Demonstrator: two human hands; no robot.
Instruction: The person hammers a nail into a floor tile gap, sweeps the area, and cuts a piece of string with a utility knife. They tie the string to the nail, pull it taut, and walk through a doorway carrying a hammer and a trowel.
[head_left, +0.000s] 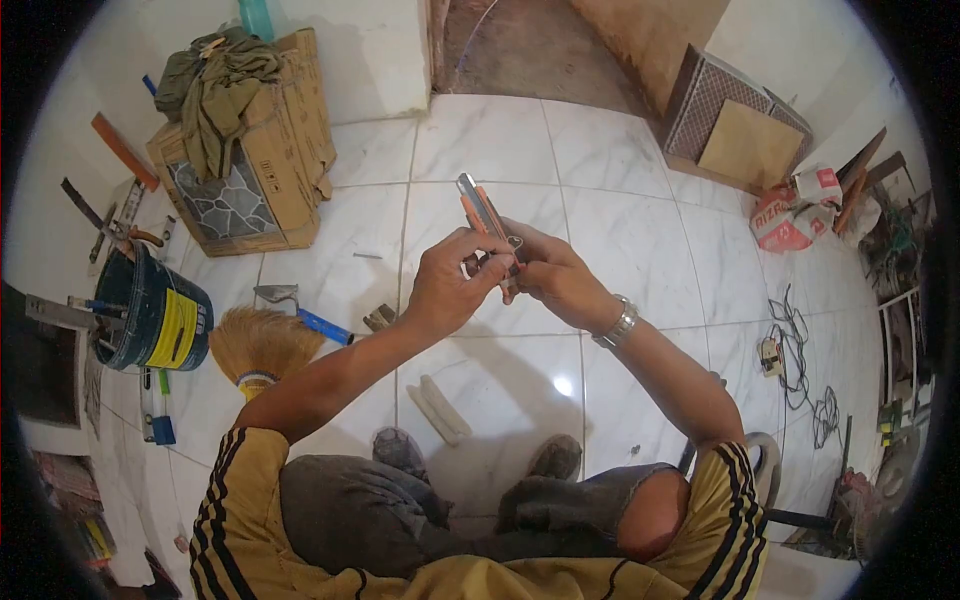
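A slim orange-and-grey hand tool with a silvery end (480, 208), shaped like a utility knife, is held up in front of me over the tiled floor. My left hand (458, 280) is closed with its fingers pinching at the tool's lower part. From the other side, my right hand (555, 275), with a metal watch (618, 322) on the wrist, grips the same lower part. The fingers hide much of that end, so its exact kind is hard to make out.
Left of me are a broom (258, 345), a trowel-like tool with blue handle (325, 326) and a dark bucket of tools (190, 320). A cardboard box (285, 150) stands behind. Pale strips (438, 410) lie near my shoes; cables (795, 350) lie right.
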